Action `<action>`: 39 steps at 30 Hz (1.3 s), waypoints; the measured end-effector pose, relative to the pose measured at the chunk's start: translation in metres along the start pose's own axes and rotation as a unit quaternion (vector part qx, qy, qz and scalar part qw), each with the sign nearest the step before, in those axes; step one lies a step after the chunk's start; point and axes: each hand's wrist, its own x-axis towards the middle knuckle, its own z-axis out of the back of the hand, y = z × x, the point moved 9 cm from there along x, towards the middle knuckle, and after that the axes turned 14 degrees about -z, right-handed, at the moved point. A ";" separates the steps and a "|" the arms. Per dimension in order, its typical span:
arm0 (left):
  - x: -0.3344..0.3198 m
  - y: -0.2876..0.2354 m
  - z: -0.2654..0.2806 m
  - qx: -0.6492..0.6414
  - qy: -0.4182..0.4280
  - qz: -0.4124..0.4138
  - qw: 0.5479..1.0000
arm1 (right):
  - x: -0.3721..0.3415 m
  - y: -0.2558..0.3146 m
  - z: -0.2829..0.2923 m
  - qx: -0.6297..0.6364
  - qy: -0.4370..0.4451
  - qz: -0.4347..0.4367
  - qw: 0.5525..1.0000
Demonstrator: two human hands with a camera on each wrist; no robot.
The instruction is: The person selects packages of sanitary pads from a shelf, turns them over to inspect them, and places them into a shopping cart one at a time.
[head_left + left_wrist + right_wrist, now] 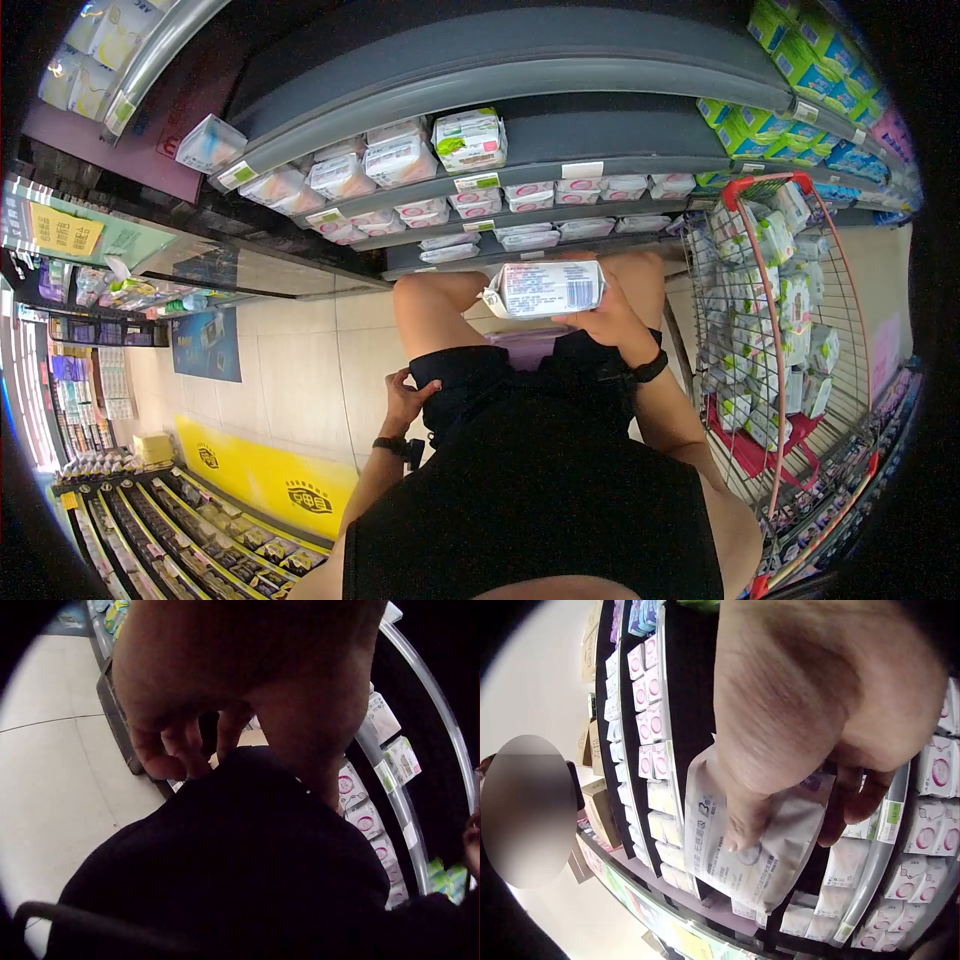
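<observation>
My right hand grips a white plastic-wrapped pack above my lap, its printed side and barcode facing up in the head view. Seen from the right wrist, the thumb presses on one lettered face of the pack, and the other fingers are partly hidden behind it. My left hand is down at the hem of my black shorts. Its curled fingers and thumb lie on either side of a raised fold of the cloth in the left wrist view.
Shelves in front hold rows of white packs and one green-and-white pack. Green packs fill the far right. A wire cart loaded with packs stands at my right. A yellow floor sign and low racks lie left.
</observation>
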 end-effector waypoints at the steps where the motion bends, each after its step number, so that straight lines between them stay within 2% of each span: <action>1: -0.001 0.001 0.000 -0.002 0.004 0.004 1.000 | 0.001 0.000 -0.002 -0.002 0.004 0.001 1.000; 9: -0.001 -0.010 0.004 0.057 0.040 0.014 0.997 | 0.004 -0.004 -0.003 -0.004 0.008 -0.018 1.000; 13: 0.004 -0.015 0.010 0.165 0.072 -0.005 0.984 | 0.002 -0.004 -0.001 -0.002 0.005 -0.017 1.000; 18: 0.025 -0.030 0.014 0.305 0.151 -0.033 0.940 | -0.005 -0.007 0.008 0.006 -0.019 -0.019 1.000; 21: 0.029 -0.064 0.021 0.301 0.091 -0.070 0.947 | -0.010 -0.002 0.014 -0.002 -0.032 -0.006 0.999; 24: 0.032 -0.088 0.013 0.196 0.144 -0.068 0.968 | -0.014 -0.004 0.018 0.002 -0.042 -0.005 0.999; 27: 0.044 -0.056 0.014 0.156 0.128 -0.094 0.975 | -0.016 -0.004 0.022 0.005 -0.048 -0.008 0.999; 32: 0.050 -0.063 0.021 0.186 0.100 -0.197 0.957 | -0.015 -0.003 0.021 -0.001 -0.050 -0.007 0.999; 34: 0.047 -0.085 0.019 0.209 0.104 -0.228 0.945 | -0.015 -0.006 0.020 -0.003 -0.054 -0.008 0.999; 39: 0.038 -0.103 0.011 0.250 0.087 -0.221 0.939 | -0.012 -0.001 0.011 -0.009 -0.041 -0.006 0.999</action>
